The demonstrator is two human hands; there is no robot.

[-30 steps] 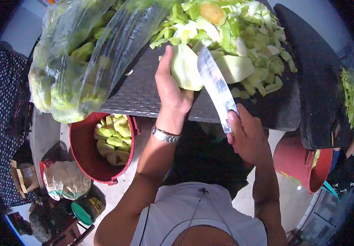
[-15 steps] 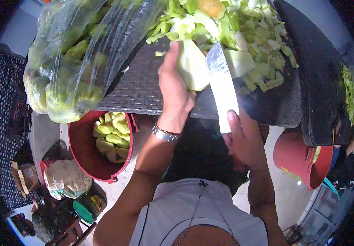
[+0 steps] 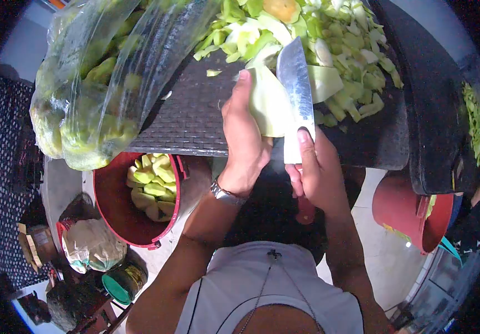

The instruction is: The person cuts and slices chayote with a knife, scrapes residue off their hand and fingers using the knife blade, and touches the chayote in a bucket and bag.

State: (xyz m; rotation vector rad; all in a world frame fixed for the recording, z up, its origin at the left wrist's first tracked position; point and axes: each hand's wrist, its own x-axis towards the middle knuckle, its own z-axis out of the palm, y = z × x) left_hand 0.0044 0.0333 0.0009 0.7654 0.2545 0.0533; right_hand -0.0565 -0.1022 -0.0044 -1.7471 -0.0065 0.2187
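My left hand (image 3: 244, 131) is closed around a pale green peeled piece (image 3: 271, 106), with the thumb along its left side. In my right hand (image 3: 318, 175) is a knife (image 3: 297, 83), its broad blade pointing up and lying close against the right side of the piece. Whether the edge touches the piece cannot be told. Behind the blade, another pale cut piece (image 3: 323, 83) rests on the dark woven table (image 3: 190, 125). A heap of green peelings (image 3: 357, 61) covers the table beyond, with an orange-yellow piece (image 3: 282, 9) on top.
A clear plastic bag (image 3: 92, 100) of green produce hangs over the table's left edge. Below it stands a red bucket (image 3: 109, 206) holding pale pieces. Another red bucket (image 3: 398, 209) is at the right, near a second dark table (image 3: 423, 111) with peelings. A tied sack (image 3: 92, 245) sits lower left.
Both hands have moved closer together. The held piece has shifted right and slightly down, and the knife has swung more upright, its handle moving left.
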